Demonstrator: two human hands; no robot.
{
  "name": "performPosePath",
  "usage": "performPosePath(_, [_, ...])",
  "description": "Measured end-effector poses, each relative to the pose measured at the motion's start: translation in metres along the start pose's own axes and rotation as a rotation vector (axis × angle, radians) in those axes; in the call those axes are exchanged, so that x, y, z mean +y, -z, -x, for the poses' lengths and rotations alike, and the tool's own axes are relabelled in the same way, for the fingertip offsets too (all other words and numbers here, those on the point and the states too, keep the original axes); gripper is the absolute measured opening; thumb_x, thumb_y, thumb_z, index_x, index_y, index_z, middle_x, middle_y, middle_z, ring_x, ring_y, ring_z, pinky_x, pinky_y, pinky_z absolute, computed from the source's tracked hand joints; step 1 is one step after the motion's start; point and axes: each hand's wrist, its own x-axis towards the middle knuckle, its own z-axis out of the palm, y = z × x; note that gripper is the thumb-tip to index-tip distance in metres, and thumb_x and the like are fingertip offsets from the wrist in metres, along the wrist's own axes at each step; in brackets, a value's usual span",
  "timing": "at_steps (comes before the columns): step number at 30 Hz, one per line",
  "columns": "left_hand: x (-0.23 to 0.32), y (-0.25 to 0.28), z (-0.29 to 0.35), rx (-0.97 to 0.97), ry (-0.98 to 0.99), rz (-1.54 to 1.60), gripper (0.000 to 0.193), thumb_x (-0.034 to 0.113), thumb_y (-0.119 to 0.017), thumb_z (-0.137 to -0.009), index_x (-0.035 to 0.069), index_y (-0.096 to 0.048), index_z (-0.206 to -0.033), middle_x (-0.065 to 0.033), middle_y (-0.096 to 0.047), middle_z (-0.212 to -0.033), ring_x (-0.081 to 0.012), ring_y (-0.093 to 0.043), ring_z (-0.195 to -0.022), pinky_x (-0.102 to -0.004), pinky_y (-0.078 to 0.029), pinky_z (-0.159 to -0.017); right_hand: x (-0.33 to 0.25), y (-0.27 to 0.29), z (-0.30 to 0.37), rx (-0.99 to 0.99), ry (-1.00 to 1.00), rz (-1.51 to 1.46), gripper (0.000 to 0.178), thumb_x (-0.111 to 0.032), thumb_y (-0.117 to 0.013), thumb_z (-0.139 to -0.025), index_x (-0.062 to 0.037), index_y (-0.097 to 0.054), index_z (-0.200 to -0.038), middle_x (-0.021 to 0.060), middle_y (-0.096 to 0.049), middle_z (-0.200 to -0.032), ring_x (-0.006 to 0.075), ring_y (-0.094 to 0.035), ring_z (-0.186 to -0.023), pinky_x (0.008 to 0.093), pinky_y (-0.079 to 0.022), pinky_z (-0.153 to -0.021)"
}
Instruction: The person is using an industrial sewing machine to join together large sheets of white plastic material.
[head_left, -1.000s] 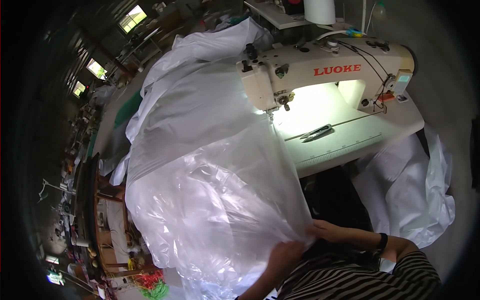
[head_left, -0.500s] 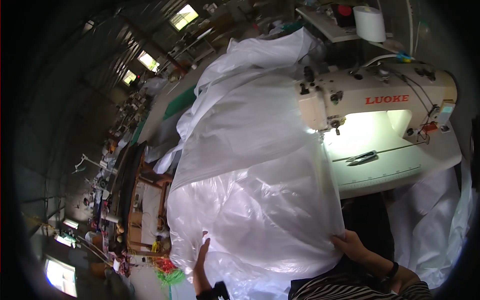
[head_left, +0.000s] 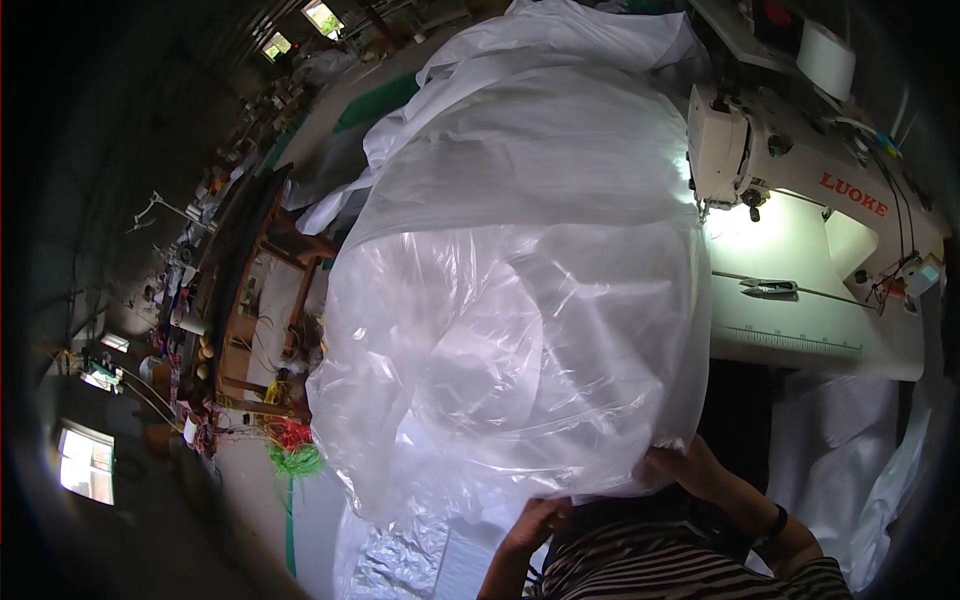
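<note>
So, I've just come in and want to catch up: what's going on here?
A person in a striped top is handling a big sheet of shiny white sheeting beside a sewing machine. The right hand holds its near right corner; the left hand is at the near edge, though its grip is hard to make out. The sheet's right edge runs by the machine's needle end, and thread snips lie on the lit worktop.
</note>
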Motion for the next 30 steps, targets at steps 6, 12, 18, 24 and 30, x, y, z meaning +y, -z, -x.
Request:
performPosePath(6, [0.036,0.000,0.017,0.305,0.036,-0.187,0.045,0.038,-0.045,-0.105,0.003,-0.065,-0.084,-0.0010,-0.052,-0.065,-0.0099,-0.044,-0.060,-0.0254,-0.033,-0.058,0.009,-0.004,0.004,0.094,-0.048,0.015,0.030,-0.020,-0.059,-0.098,0.0023,-0.057,-0.117,0.0069,-0.064,-0.099,0.0137,-0.061,-0.091,0.0318,-0.051,-0.078])
performPosePath(12, [0.084,-0.039,0.053,0.433,-0.546,-0.639,0.039,0.036,-0.050,-0.102,0.000,-0.063,-0.112,-0.0123,-0.067,-0.091,-0.0161,-0.060,-0.081,-0.0303,-0.048,-0.072,0.010,-0.014,0.002,0.158,-0.064,-0.019,0.025,-0.018,-0.059,-0.097,0.0011,-0.060,-0.113,0.0039,-0.065,-0.095,0.0125,-0.061,-0.086,0.0302,-0.052,-0.071])
performPosePath(18, [0.087,-0.053,0.039,-0.053,-0.164,-1.023,0.038,0.032,-0.055,-0.098,0.001,-0.056,-0.119,-0.0121,-0.064,-0.099,-0.0191,-0.059,-0.088,-0.0342,-0.048,-0.077,0.003,-0.008,0.004,0.171,-0.070,-0.061,0.022,-0.014,-0.060,-0.094,0.0015,-0.061,-0.111,0.0049,-0.066,-0.089,0.0126,-0.061,-0.076,0.0287,-0.051,-0.065])
performPosePath(24, [0.128,-0.019,0.025,0.288,-0.429,-1.205,0.043,0.028,-0.059,-0.094,0.002,-0.049,-0.127,-0.0118,-0.062,-0.107,-0.0221,-0.058,-0.095,-0.0381,-0.048,-0.081,0.008,0.004,0.017,0.169,-0.179,-0.031,0.026,-0.016,-0.063,-0.094,0.0039,-0.064,-0.111,0.0069,-0.067,-0.093,0.0123,-0.062,-0.085,0.0301,-0.053,-0.074])
performPosePath(30, [0.212,0.057,0.008,0.813,-0.635,-1.421,0.054,0.024,-0.064,-0.090,0.003,-0.042,-0.134,-0.0115,-0.060,-0.114,-0.0251,-0.057,-0.103,-0.0420,-0.049,-0.086,0.009,0.015,0.037,0.219,-0.362,-0.062,0.031,-0.023,-0.063,-0.097,0.0021,-0.064,-0.115,0.0075,-0.068,-0.098,0.0130,-0.062,-0.092,0.0307,-0.053,-0.081])
